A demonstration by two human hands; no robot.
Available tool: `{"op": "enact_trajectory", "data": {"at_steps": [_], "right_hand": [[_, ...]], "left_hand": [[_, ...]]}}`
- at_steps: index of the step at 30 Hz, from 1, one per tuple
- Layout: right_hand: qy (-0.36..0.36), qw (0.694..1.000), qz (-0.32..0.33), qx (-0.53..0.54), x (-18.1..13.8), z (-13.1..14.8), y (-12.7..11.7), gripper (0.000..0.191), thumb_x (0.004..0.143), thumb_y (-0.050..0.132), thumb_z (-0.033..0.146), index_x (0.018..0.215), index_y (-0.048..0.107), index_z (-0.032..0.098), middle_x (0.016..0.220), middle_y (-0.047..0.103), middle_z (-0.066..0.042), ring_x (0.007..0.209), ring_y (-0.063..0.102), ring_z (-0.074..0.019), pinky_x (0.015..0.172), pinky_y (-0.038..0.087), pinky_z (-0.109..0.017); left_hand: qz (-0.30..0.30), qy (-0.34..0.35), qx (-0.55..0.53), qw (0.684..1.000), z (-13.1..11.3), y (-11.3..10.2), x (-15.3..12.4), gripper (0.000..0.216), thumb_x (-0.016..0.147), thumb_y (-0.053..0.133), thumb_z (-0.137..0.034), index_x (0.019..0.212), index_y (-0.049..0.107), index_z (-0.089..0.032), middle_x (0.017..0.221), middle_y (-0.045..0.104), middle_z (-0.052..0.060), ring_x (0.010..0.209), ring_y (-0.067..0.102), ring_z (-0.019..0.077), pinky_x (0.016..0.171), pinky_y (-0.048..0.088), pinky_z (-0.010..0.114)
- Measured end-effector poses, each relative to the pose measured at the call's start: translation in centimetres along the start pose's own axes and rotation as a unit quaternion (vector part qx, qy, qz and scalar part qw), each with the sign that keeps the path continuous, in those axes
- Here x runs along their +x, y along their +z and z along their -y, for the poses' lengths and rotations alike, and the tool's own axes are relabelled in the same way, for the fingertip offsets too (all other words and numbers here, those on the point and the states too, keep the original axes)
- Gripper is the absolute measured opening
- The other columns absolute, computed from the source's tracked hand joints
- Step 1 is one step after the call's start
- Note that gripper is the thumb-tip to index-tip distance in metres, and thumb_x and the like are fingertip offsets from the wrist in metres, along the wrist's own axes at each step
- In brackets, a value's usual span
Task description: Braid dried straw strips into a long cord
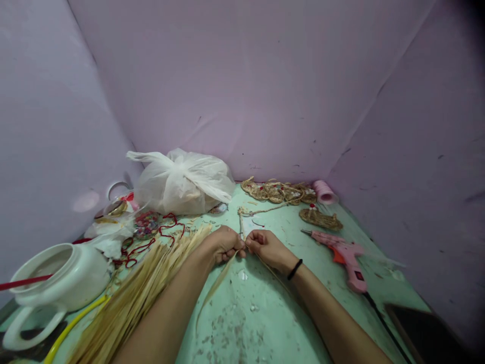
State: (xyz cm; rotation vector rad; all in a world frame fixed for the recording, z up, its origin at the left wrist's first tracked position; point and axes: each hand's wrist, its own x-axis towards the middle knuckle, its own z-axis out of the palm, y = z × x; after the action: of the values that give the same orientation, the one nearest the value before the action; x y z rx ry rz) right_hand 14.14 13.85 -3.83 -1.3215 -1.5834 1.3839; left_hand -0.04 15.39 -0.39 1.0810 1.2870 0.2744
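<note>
My left hand (227, 243) and my right hand (267, 246) meet over the middle of the table, fingertips pinched close together. Between them runs a thin braided cord (241, 222) of straw-coloured fibre, which stretches away to the back of the table. A loose flat fibre strip (220, 280) trails down from my left fingers. Another strand passes under my right hand toward the wrist. Both hands are closed on the fibre; the exact crossing of strands is hidden by the fingers. Beside my left forearm lies a bundle of dry fibre strips (142, 283).
A pink glue gun (346, 253) lies at right near a small woven slipper (320, 217). More woven pieces (278, 191) and a pink thread spool (325, 192) sit at the back. On the left are a white plastic bag (185, 184), red yarn (172, 227) and a white teapot (71, 275).
</note>
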Motion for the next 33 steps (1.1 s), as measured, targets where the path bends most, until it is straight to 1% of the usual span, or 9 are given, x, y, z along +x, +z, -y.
{"op": "enact_trajectory", "data": {"at_steps": [4, 9, 12, 16, 19, 24, 28, 30, 33], "right_hand": [[-0.03, 0.999, 0.009, -0.031, -0.1, 0.1, -0.2, 0.011, 0.068, 0.046, 0.018, 0.058, 0.044, 0.016, 0.049, 0.044, 0.004, 0.047, 0.034, -0.0069, 0.047, 0.026, -0.02], [-0.048, 0.989, -0.02, -0.139, -0.5, 0.6, -0.8, 0.009, 0.066, 0.049, 0.02, 0.06, 0.052, 0.014, 0.053, 0.05, 0.002, 0.052, 0.04, -0.0083, 0.049, 0.029, -0.02], [0.008, 0.983, -0.048, -0.175, -0.7, 1.1, -1.0, 0.012, 0.064, 0.053, 0.022, 0.057, 0.056, 0.013, 0.048, 0.045, 0.003, 0.047, 0.035, -0.007, 0.044, 0.024, -0.02], [0.14, 0.983, -0.067, -0.095, -0.9, 1.9, -1.3, 0.024, 0.068, 0.052, 0.029, 0.048, 0.049, 0.015, 0.037, 0.031, 0.006, 0.036, 0.023, -0.0051, 0.039, 0.015, -0.021], [0.182, 0.979, -0.07, -0.063, -1.2, 2.4, -1.4, 0.026, 0.067, 0.054, 0.028, 0.046, 0.045, 0.016, 0.034, 0.028, 0.007, 0.034, 0.021, -0.0046, 0.038, 0.013, -0.022], [0.182, 0.977, -0.027, -0.106, -1.4, 2.4, -1.7, 0.02, 0.067, 0.055, 0.026, 0.051, 0.055, 0.013, 0.035, 0.028, 0.007, 0.035, 0.019, -0.0049, 0.039, 0.012, -0.023], [0.154, 0.982, -0.014, -0.108, -1.3, 1.9, -1.8, 0.023, 0.063, 0.057, 0.025, 0.045, 0.048, 0.015, 0.036, 0.028, 0.008, 0.037, 0.019, -0.0041, 0.039, 0.013, -0.022], [0.136, 0.983, -0.02, -0.123, -1.2, 1.7, -1.9, 0.021, 0.06, 0.059, 0.023, 0.044, 0.048, 0.015, 0.036, 0.031, 0.007, 0.037, 0.021, -0.0039, 0.039, 0.015, -0.021], [0.126, 0.974, -0.048, -0.183, -1.0, 1.6, -1.8, 0.013, 0.058, 0.059, 0.021, 0.047, 0.055, 0.014, 0.037, 0.039, 0.005, 0.037, 0.029, -0.0051, 0.04, 0.019, -0.021]], "left_hand": [[0.016, 0.037, -0.003, 0.999, 0.0, 0.0, -0.3, 0.004, 0.057, 0.046, -0.013, 0.056, 0.05, -0.014, 0.04, 0.047, -0.004, 0.026, 0.022, 0.0029, 0.031, 0.011, 0.018], [-0.061, 0.09, 0.053, 0.993, -0.1, 0.5, -0.5, 0.011, 0.053, 0.047, -0.011, 0.043, 0.042, -0.015, 0.03, 0.029, -0.007, 0.027, 0.019, 0.0029, 0.033, 0.01, 0.019], [-0.081, 0.105, 0.065, 0.989, -0.1, 0.9, -0.4, 0.017, 0.054, 0.047, -0.01, 0.04, 0.039, -0.015, 0.029, 0.024, -0.008, 0.028, 0.017, 0.0031, 0.034, 0.01, 0.02], [-0.088, 0.099, 0.072, 0.989, -0.2, 1.2, -0.5, 0.014, 0.053, 0.048, -0.009, 0.042, 0.042, -0.015, 0.03, 0.028, -0.007, 0.028, 0.02, 0.0042, 0.034, 0.011, 0.02], [-0.089, 0.089, 0.072, 0.989, -0.3, 1.3, -0.8, 0.016, 0.054, 0.049, -0.009, 0.042, 0.042, -0.016, 0.029, 0.026, -0.008, 0.028, 0.019, 0.004, 0.033, 0.011, 0.02], [-0.077, 0.102, 0.069, 0.989, -0.3, 1.3, -0.8, 0.016, 0.055, 0.049, -0.009, 0.041, 0.041, -0.015, 0.029, 0.027, -0.008, 0.028, 0.018, 0.0034, 0.033, 0.012, 0.02], [-0.068, 0.103, 0.066, 0.99, -0.1, 1.2, -0.5, 0.014, 0.054, 0.049, -0.01, 0.043, 0.043, -0.015, 0.03, 0.028, -0.008, 0.028, 0.019, 0.0037, 0.033, 0.012, 0.02], [-0.071, 0.095, 0.073, 0.99, 0.0, 1.2, -0.5, 0.012, 0.054, 0.049, -0.011, 0.043, 0.043, -0.015, 0.03, 0.028, -0.008, 0.027, 0.019, 0.0038, 0.032, 0.011, 0.019], [-0.083, 0.079, 0.084, 0.99, -0.1, 1.4, -0.6, 0.012, 0.054, 0.049, -0.013, 0.044, 0.043, -0.015, 0.03, 0.028, -0.008, 0.027, 0.019, 0.004, 0.032, 0.011, 0.02]]}}
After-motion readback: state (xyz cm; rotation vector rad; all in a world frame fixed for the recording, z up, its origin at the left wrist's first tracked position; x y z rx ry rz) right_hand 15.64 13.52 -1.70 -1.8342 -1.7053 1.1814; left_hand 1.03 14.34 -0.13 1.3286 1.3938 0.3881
